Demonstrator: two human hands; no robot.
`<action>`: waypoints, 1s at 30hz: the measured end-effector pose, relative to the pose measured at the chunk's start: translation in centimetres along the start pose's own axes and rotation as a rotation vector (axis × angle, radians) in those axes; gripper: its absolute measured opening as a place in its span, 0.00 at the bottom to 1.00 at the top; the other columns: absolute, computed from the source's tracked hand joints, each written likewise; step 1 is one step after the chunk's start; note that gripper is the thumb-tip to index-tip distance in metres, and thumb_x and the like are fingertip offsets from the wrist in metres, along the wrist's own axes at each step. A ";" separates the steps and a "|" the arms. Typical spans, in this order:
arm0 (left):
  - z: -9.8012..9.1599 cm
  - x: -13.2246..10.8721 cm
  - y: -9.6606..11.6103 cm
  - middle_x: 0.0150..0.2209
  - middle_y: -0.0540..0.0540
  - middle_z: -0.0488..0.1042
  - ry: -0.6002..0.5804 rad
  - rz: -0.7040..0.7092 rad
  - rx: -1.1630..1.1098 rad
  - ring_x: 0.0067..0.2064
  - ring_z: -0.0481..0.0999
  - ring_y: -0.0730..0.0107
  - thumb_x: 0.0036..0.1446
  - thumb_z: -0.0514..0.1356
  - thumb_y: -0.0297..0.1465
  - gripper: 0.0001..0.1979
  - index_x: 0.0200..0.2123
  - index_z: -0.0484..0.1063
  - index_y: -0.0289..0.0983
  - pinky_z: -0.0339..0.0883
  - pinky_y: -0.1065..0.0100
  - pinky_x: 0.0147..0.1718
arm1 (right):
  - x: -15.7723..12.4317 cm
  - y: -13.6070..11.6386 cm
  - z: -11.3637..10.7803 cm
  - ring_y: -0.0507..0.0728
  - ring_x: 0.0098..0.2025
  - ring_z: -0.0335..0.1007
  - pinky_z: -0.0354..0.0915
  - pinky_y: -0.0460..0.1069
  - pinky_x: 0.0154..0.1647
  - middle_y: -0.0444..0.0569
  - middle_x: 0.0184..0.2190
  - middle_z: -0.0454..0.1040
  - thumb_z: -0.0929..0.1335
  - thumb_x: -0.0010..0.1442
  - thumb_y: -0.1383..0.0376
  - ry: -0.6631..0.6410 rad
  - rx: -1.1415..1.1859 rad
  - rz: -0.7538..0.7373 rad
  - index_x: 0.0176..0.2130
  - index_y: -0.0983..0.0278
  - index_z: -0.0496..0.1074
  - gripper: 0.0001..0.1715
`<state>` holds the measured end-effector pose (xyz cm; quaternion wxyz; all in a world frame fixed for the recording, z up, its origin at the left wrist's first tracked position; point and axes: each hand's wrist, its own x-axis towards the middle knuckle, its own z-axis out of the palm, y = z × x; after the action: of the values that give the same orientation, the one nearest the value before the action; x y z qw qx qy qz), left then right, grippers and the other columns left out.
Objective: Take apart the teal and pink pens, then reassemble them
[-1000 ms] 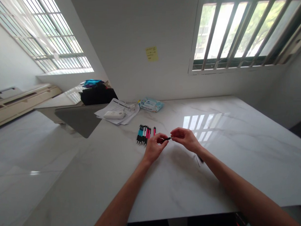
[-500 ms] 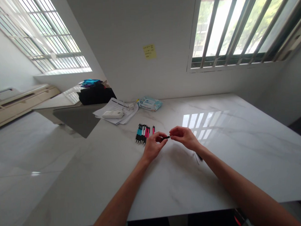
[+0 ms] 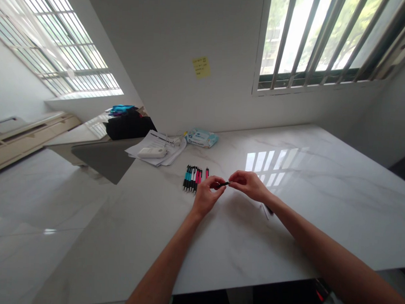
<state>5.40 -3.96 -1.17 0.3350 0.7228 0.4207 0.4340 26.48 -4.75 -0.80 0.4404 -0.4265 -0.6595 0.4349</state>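
Observation:
My left hand is closed around a slim black pen, its end pointing right between thumb and fingers. At that end my right hand pinches the silvery tip with thumb and fingertips. Left of my hands a row of pens lies side by side, turquoise, white and pink with black grips; my left hand partly covers its right side. A single pink and black pen lies just behind my left hand. Beside my right wrist are thin white pieces and a dark item, partly hidden by the forearm.
The white marbled table runs back to the wall. Papers with a white box-shaped device and a blue wipes packet lie at the back left. A yellow note is stuck on the wall.
Both hands stay at nearly the same place with the black pen between them. The right fingers shift only slightly at its tip; the view tilts a little.

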 end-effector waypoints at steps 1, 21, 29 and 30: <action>0.0 0.0 0.0 0.37 0.46 0.82 0.003 0.003 0.000 0.38 0.82 0.64 0.56 0.68 0.34 0.08 0.38 0.79 0.39 0.76 0.65 0.41 | 0.0 -0.1 0.0 0.58 0.37 0.80 0.73 0.50 0.40 0.50 0.34 0.83 0.74 0.60 0.53 0.002 -0.036 0.006 0.39 0.63 0.79 0.16; 0.1 0.0 -0.1 0.38 0.45 0.82 -0.025 0.026 0.019 0.38 0.81 0.65 0.57 0.67 0.32 0.06 0.38 0.79 0.38 0.76 0.65 0.41 | -0.3 -0.3 -0.5 0.53 0.31 0.74 0.65 0.47 0.33 0.45 0.31 0.80 0.69 0.65 0.56 -0.058 -0.315 -0.071 0.38 0.60 0.77 0.11; -0.1 0.1 0.2 0.38 0.46 0.82 -0.025 -0.009 -0.037 0.39 0.81 0.65 0.55 0.69 0.33 0.07 0.37 0.79 0.38 0.75 0.65 0.42 | -0.3 -0.6 -0.7 0.53 0.30 0.72 0.63 0.46 0.33 0.44 0.30 0.80 0.68 0.67 0.56 -0.071 -0.391 -0.086 0.38 0.60 0.79 0.12; -0.1 0.1 0.2 0.37 0.45 0.82 -0.030 -0.037 -0.089 0.39 0.81 0.65 0.54 0.70 0.34 0.08 0.37 0.79 0.38 0.75 0.65 0.42 | -0.3 -0.6 -0.7 0.53 0.30 0.72 0.63 0.46 0.33 0.44 0.30 0.80 0.68 0.67 0.57 -0.071 -0.395 -0.089 0.37 0.60 0.79 0.13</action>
<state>5.41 -3.98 -0.93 0.3810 0.7056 0.4095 0.4351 27.08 -5.03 -0.09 0.3435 -0.4596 -0.7652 0.2921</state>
